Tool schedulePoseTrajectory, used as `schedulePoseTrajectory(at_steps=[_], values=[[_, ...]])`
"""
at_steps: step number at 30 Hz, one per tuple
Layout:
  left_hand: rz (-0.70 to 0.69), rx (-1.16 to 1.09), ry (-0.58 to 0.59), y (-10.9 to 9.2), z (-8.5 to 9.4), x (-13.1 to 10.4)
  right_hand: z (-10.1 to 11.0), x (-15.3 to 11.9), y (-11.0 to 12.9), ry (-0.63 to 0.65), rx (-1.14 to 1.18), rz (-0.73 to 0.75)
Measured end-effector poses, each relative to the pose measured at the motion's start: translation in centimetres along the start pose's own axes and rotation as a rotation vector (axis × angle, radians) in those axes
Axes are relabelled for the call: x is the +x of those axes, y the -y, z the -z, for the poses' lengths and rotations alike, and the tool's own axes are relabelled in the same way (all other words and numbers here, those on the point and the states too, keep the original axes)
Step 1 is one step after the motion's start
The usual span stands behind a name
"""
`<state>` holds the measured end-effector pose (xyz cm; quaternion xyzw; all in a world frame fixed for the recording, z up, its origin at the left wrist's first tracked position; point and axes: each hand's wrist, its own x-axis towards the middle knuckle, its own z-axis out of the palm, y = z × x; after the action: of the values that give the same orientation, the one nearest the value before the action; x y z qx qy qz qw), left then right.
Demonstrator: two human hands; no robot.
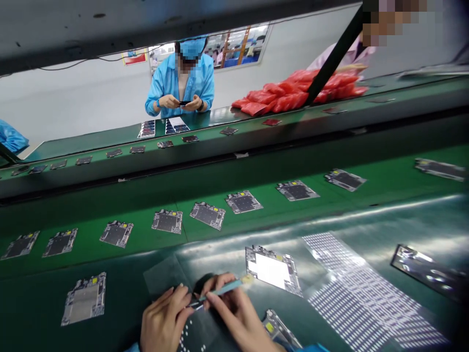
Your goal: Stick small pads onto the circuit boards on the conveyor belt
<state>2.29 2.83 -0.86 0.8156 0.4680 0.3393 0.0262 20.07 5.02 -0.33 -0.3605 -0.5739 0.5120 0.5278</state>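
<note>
My left hand [164, 320] is at the bottom centre, its fingers bent and pressed on a clear sheet [166, 276] with small white dots. Between the fingers of my right hand [234, 308] is a teal tweezer-like tool [223, 289], slanting down to the left. The two hands nearly meet at a small dark piece whose details are hidden. A circuit board with a bright white patch [273, 270] lies just beyond my right hand. Another board [276, 328] is partly covered by my right wrist. A board with a grey patch [85, 299] rests at the left.
Sheets of small pale stickers [351, 293] and a dark metallic plate [425, 269] lie at the right. Several boards sit on the green belt [142, 244] across the middle. Behind it are red bags [289, 93] and a person in blue [205, 73] holding a dark object.
</note>
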Motion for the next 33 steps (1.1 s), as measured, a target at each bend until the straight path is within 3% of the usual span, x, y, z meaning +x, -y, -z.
schedulePoseTrajectory(at_steps=[3,8,13,18,22,24,28,30,33], values=[[0.014,-0.011,-0.019,0.2,-0.2,-0.2,0.1,0.3,0.1,0.012,0.039,-0.034],[0.016,-0.018,-0.038,-0.1,0.0,0.1,0.6,0.0,0.4,0.133,-0.151,0.077],[-0.001,-0.012,-0.099,-0.6,0.6,1.0,0.4,-0.1,0.2,0.146,-0.177,0.079],[-0.029,0.026,-0.07,-0.5,0.1,1.0,0.4,0.6,0.7,0.029,0.037,-0.029],[-0.158,0.086,0.029,-0.7,-0.3,1.7,4.0,5.3,2.8,-0.123,0.115,-0.102],[-0.206,0.107,0.076,-0.8,-0.5,3.4,6.8,9.2,3.3,-0.251,0.074,-0.117],[-0.036,0.107,0.171,-0.3,-2.6,10.0,11.2,16.8,1.2,-0.335,0.003,-0.114],[-0.024,0.11,0.252,0.5,-4.6,13.8,12.3,19.0,-0.8,-0.344,-0.023,-0.139],[-0.067,0.081,0.371,1.7,-7.8,17.9,13.1,20.0,-3.3,-0.354,-0.04,-0.169]])
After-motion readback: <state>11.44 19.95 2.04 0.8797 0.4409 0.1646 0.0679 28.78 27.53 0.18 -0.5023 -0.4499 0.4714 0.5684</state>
